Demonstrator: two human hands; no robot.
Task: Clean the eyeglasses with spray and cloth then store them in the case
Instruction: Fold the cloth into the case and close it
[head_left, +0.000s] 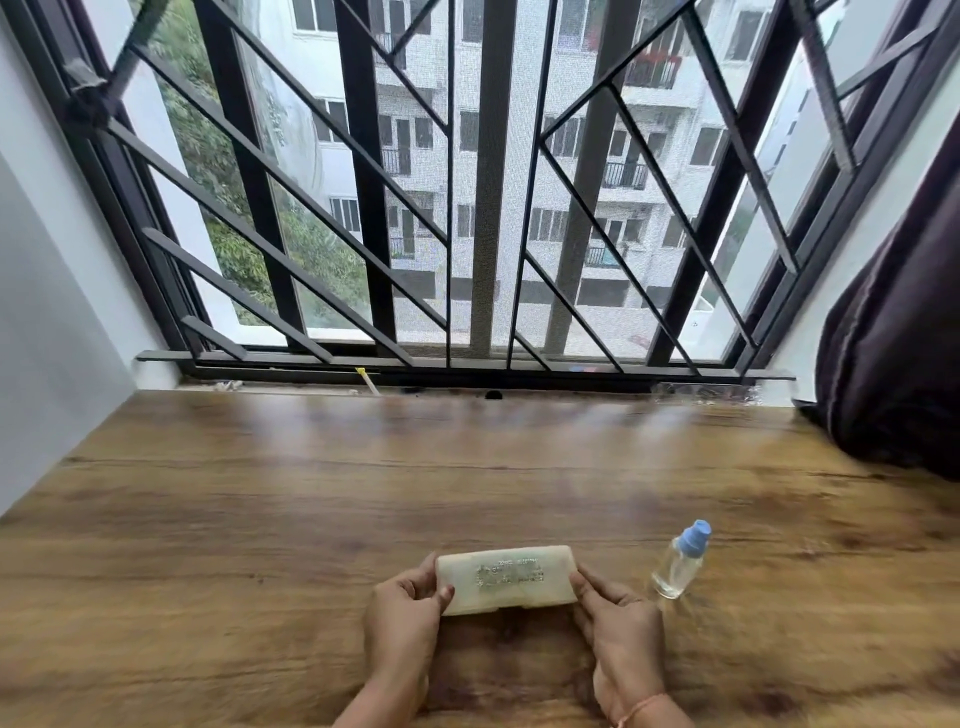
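- Desk (260, 493): wood-grain surface reaching from the near edge to the barred window (467, 182) along its far edge.
- Left hand (402, 616): near the near edge, about mid-width; fingers curled round the left end of the case, thumb pressed on its front face.
- Case (506, 578): pale cream, oblong, lid closed, with faint printed lettering on top; held between both hands at the near edge of the desk. Whether it rests on the desk or is raised slightly cannot be told.
- Right hand (621, 623): fingers partly closed on the right end of the case; a thin orange band (641, 707) sits at the wrist.
- Spray bottle (680, 561): clear body, blue cap, upright on the desk just right of the case, apart from both hands.
- Dark curtain (893, 364): bunched at the far right corner of the desk.
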